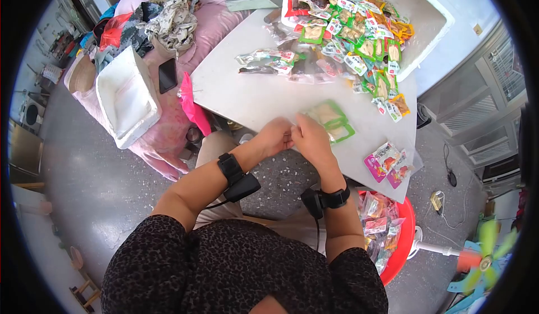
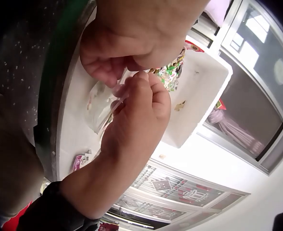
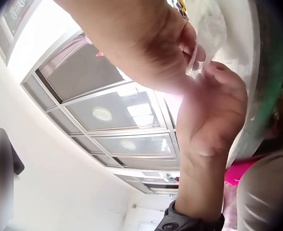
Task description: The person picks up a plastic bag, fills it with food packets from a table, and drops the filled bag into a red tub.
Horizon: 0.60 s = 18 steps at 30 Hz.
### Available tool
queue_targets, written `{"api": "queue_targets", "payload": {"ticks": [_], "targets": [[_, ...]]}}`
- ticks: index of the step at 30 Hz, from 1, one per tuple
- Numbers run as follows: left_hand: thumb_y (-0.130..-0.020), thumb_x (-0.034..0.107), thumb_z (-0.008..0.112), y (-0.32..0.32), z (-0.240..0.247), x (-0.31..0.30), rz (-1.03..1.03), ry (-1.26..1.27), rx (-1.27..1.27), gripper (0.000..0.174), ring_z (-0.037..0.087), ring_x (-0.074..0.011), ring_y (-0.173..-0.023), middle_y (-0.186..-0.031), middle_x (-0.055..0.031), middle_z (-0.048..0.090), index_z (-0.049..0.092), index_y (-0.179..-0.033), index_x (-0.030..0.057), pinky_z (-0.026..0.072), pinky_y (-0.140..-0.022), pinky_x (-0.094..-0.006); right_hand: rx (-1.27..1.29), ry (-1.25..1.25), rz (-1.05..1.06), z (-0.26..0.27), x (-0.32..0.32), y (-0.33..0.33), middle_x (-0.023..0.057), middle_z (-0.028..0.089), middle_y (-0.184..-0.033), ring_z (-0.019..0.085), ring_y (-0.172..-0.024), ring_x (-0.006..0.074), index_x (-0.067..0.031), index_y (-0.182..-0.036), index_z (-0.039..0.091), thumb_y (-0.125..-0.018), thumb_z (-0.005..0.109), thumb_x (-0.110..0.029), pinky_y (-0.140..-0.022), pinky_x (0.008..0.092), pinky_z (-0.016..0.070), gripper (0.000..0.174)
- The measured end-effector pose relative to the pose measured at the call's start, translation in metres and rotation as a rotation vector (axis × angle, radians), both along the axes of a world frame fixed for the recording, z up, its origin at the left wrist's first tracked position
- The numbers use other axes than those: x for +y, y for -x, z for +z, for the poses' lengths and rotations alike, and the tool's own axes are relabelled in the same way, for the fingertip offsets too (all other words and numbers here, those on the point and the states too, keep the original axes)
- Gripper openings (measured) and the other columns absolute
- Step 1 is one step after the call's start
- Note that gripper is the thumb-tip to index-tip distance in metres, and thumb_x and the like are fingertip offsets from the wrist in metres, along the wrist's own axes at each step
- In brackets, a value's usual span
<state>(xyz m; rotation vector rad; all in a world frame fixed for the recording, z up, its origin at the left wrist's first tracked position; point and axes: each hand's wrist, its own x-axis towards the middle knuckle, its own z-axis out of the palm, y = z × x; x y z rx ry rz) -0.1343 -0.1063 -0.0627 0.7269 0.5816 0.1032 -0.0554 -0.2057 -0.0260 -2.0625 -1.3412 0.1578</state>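
Note:
Over the near edge of the table (image 1: 252,103), my two hands meet fingertip to fingertip. A green-edged clear food packet (image 1: 330,118) with pale contents reaches away from them, slightly blurred. My left hand (image 1: 277,136) pinches the packet's edge with thumb and fingers. Close against it, my right hand (image 1: 313,140) pinches the same edge. The left wrist view shows the clear plastic (image 2: 99,107) hanging between both sets of fingers. In the right wrist view, the see-through film (image 3: 211,29) bulges out beyond the fingertips, which hide the pinched edge.
A white foam box (image 1: 429,28) lies tipped at the back, with many food packets (image 1: 359,28) spilling out. Several packets (image 1: 269,60) lie farther left. Pink pouches (image 1: 387,161) rest at the right corner. Below stands a red basin (image 1: 405,252) of packets.

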Motion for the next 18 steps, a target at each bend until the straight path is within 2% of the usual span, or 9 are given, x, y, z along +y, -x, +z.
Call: {"api": "queue_targets", "payload": {"ticks": [4,7,10,13,18], "targets": [[-0.078,0.008,0.044,0.003,-0.011,-0.002,-0.070,0.007,-0.107,0.006,0.051,-0.0162,-0.069,-0.079,-0.0062,0.050,0.041,-0.083,0.0072,0.0434,-0.059,-0.0296,-0.129,0.065,0.000,0.006,-0.016,0.021,0.0153,0.054,-0.081,0.051,-0.073,0.0315,-0.0033,-0.098,0.047,-0.065,0.058,-0.016,-0.062,0.0372,0.0414,0.037],[-0.077,0.007,0.045,0.006,-0.014,-0.007,-0.072,0.059,-0.079,0.006,0.051,-0.0176,-0.068,-0.077,-0.0068,0.049,0.042,-0.082,0.0078,0.0433,-0.060,-0.0303,-0.376,0.025,-0.106,-0.012,-0.025,0.032,0.0115,0.053,-0.082,0.052,-0.075,0.0291,-0.0042,-0.083,0.048,-0.062,0.058,-0.015,-0.058,0.0410,0.0411,0.025],[-0.076,0.008,0.047,0.010,-0.014,-0.013,-0.053,0.042,-0.031,0.008,0.051,-0.0180,-0.067,-0.075,-0.0065,0.049,0.042,-0.082,0.0083,0.0434,-0.062,-0.0311,-0.490,0.069,-0.204,-0.021,-0.035,0.041,0.0097,0.051,-0.087,0.050,-0.079,0.0269,-0.0057,-0.082,0.049,-0.060,0.058,-0.013,-0.058,0.0408,0.0402,0.025],[-0.075,0.011,0.050,0.017,-0.025,-0.014,-0.037,-0.005,-0.038,0.011,0.050,-0.0176,-0.069,-0.074,-0.0056,0.049,0.042,-0.082,0.0089,0.0430,-0.064,-0.0313,-0.530,0.137,-0.224,-0.032,-0.046,0.040,0.0083,0.050,-0.087,0.049,-0.078,0.0257,-0.0065,-0.081,0.049,-0.060,0.057,-0.011,-0.058,0.0397,0.0395,0.023],[-0.074,0.013,0.052,0.032,-0.022,-0.003,-0.002,-0.011,-0.050,0.016,0.049,-0.0177,-0.074,-0.081,-0.0057,0.047,0.041,-0.085,0.0094,0.0425,-0.067,-0.0325,-0.583,0.088,-0.223,-0.046,-0.059,0.039,0.0067,0.050,-0.087,0.048,-0.081,0.0244,-0.0073,-0.078,0.049,-0.060,0.055,-0.010,-0.061,0.0393,0.0384,0.019]]}}
